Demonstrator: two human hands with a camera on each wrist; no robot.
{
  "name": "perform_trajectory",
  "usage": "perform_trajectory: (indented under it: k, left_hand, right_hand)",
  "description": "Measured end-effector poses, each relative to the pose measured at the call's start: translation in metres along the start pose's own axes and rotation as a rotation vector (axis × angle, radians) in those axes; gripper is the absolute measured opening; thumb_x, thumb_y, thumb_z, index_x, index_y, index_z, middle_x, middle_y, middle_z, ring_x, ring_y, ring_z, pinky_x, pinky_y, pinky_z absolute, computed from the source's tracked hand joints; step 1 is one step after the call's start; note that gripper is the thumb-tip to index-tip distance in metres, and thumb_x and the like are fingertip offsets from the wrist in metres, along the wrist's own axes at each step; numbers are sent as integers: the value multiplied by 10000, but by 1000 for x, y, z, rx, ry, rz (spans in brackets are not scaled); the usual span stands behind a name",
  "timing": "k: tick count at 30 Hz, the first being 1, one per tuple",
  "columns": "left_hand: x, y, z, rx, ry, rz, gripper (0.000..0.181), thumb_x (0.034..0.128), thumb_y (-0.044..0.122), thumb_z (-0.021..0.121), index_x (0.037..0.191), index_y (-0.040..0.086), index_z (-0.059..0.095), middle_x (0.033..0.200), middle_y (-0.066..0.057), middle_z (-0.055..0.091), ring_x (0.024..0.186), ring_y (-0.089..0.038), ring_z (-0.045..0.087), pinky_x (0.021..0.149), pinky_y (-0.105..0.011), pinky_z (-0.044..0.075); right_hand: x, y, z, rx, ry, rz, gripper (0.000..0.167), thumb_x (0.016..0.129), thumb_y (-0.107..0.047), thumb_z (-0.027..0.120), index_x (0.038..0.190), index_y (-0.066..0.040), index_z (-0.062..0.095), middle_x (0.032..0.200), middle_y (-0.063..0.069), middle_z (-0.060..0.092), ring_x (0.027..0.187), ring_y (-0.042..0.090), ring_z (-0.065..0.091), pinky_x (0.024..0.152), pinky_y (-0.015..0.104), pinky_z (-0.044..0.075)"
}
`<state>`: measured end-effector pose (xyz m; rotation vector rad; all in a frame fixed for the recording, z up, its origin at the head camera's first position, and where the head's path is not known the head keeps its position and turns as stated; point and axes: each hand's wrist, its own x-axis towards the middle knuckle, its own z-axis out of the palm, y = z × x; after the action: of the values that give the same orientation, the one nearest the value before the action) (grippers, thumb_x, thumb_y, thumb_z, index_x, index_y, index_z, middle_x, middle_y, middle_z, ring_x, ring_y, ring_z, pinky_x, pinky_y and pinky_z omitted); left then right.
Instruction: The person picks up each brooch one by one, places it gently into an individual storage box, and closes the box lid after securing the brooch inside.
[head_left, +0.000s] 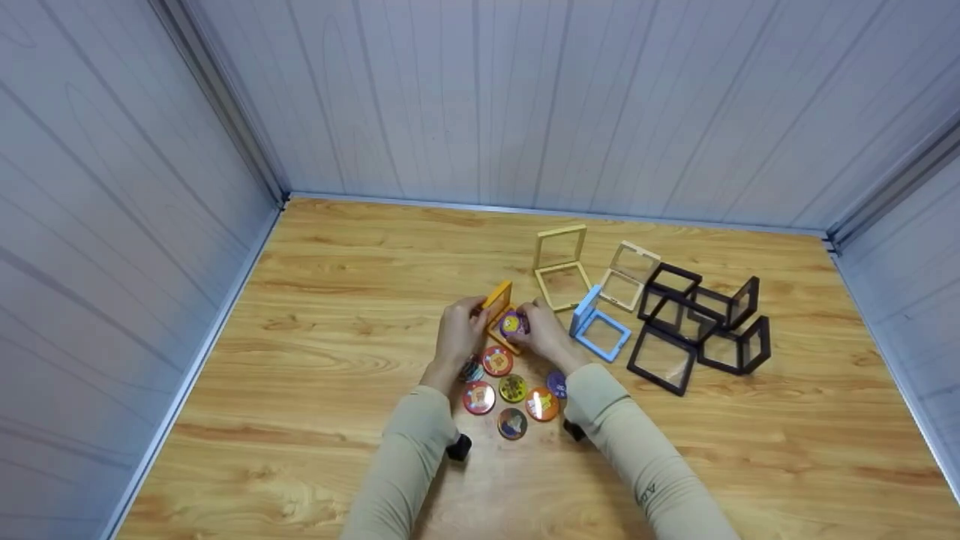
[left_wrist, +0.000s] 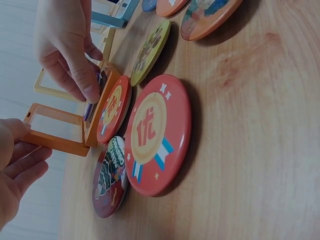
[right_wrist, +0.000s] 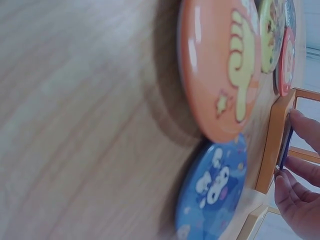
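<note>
An orange hinged display frame (head_left: 498, 297) with clear panes stands unfolded in the middle of the table. My left hand (head_left: 457, 334) holds its raised half, thumb on one side of the rim and fingers on the other (left_wrist: 20, 170). In my right hand (head_left: 549, 334) a round purple badge with a yellow figure (head_left: 513, 323) is pinched by its edge. The right wrist view shows this badge, edge-on, at the frame's lower half (right_wrist: 275, 145). Close below lie a red badge (head_left: 497, 361) and a yellow-green badge (head_left: 513, 388).
More round badges lie nearer me: red (head_left: 478, 397), orange (head_left: 541, 403), dark (head_left: 512, 424) and blue (head_left: 556, 384). To the right stand an unfolded blue frame (head_left: 604, 336), a yellow frame (head_left: 564, 286), a cream frame (head_left: 622, 289) and several black frames (head_left: 664, 361). Panelled walls (head_left: 480, 97) border the table.
</note>
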<state>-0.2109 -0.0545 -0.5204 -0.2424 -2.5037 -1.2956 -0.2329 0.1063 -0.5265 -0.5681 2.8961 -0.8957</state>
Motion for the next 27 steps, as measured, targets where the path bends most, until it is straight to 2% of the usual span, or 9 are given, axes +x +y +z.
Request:
perform_trajectory:
  k: [9, 15, 18, 23, 27]
  left_hand:
    - [0, 0, 1, 3, 16, 8, 197, 807, 23, 600, 979, -66, 637, 878, -157, 645, 745, -207, 620, 675, -284, 497]
    - [0, 0, 1, -12, -5, -22, 211, 818, 36, 592, 1000, -64, 631, 889, -153, 643, 752, -198, 616, 675, -274, 497]
    - [1, 0, 1, -12, -1, -18, 210, 813, 29, 595, 997, -64, 631, 882, -153, 644, 749, -202, 616, 678, -275, 495]
    - [0, 0, 1, 10, 6, -3, 206, 810, 31, 599, 990, -63, 635, 877, -152, 644, 759, -206, 618, 681, -283, 495]
    - [0, 1, 0, 23, 5, -4, 206, 812, 37, 599, 992, -55, 637, 881, -148, 642, 776, -206, 616, 682, -282, 494]
  right_hand:
    - [0, 2, -3, 12, -35, 18, 488, 708, -193, 741, 1080, 66, 563, 945, 171, 493, 854, 280, 516, 796, 367, 431]
    - [-5, 3, -5, 21, -8, 4, 477, 713, -174, 735, 1077, 78, 556, 941, 165, 500, 848, 278, 519, 796, 359, 435]
    - [-8, 4, -7, 12, 2, 5, 470, 723, -169, 728, 1078, 82, 551, 938, 162, 499, 843, 269, 516, 789, 357, 436]
    - [-14, 4, -9, 13, 7, 20, 419, 756, -150, 697, 1071, 86, 556, 967, 180, 503, 844, 262, 517, 775, 362, 438]
    - [-18, 5, -9, -13, 29, 3, 304, 787, -74, 650, 1035, 82, 569, 963, 188, 507, 835, 278, 535, 762, 367, 448]
